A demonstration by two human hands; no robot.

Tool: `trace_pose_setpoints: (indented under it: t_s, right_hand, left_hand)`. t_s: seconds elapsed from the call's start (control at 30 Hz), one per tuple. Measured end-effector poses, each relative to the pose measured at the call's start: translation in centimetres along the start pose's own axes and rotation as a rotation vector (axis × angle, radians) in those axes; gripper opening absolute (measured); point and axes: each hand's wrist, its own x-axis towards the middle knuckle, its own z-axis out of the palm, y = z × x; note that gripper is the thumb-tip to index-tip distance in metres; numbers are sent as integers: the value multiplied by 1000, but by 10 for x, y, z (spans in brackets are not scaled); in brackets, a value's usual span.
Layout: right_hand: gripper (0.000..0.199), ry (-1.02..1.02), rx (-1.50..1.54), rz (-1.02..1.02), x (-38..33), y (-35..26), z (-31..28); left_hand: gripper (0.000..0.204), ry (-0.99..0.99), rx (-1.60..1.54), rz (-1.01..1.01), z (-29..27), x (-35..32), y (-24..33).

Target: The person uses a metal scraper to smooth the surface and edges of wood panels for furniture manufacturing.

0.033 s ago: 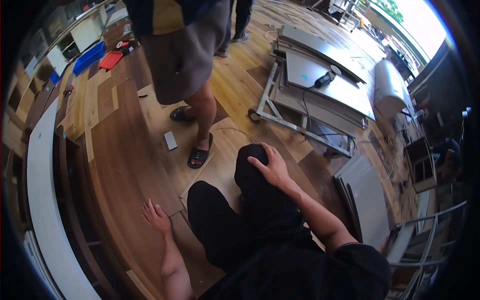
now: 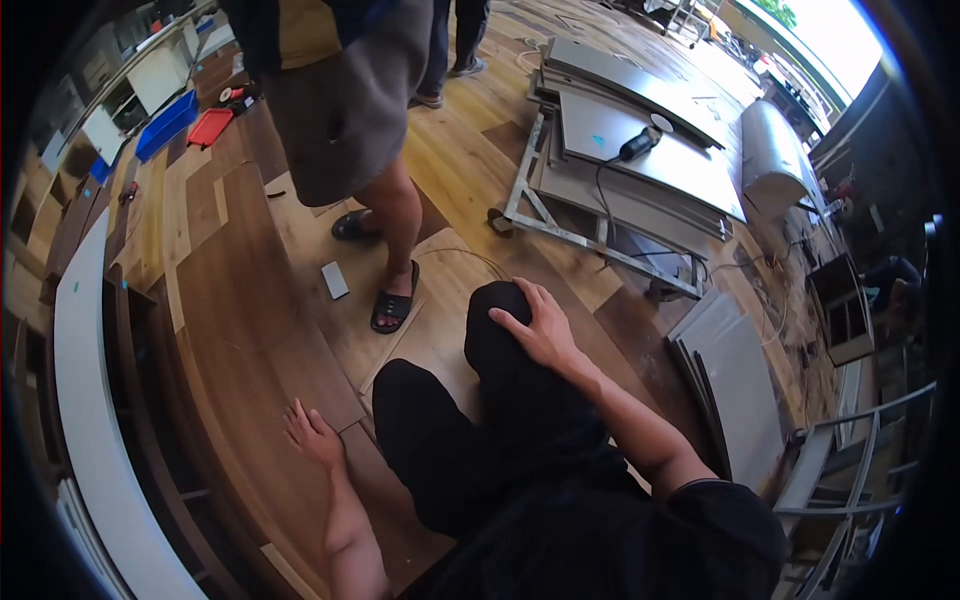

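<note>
My left hand point(image 2: 313, 437) lies flat with its fingers stretched on a brown wood-grain board point(image 2: 240, 300), holding nothing. On my right knee rests my right hand point(image 2: 541, 326), its thumb apart from the fingers and nothing in its grasp. The knee, in black trousers point(image 2: 520, 385), is bent in front of me, and my left knee point(image 2: 408, 385) is beside it. A small white rectangular block point(image 2: 334, 281) lies beyond my left hand, beside another person's black slide sandal point(image 2: 391, 310).
A person in grey shorts point(image 2: 335, 130) stands just ahead. To the right, a wheeled metal cart point(image 2: 553, 212) carries stacked panels and a corded black power tool point(image 2: 640, 144). More grey panels point(image 2: 735, 385) lie near my right arm. A long white board point(image 2: 85, 400) runs along the left.
The view has turned slightly, so the cart and the standing person appear a little farther left. Both hands stay where they were.
</note>
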Motion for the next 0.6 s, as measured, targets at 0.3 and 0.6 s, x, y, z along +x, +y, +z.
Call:
trace_pose_setpoints:
  t_s: [0.3, 0.6]
  right_hand:
    - [74, 128, 71, 108, -81, 18, -45]
    - [71, 221, 109, 181, -96, 33, -65]
  left_hand:
    - [51, 2, 26, -16, 10, -22, -3]
    - [51, -2, 25, -36, 8, -17, -5]
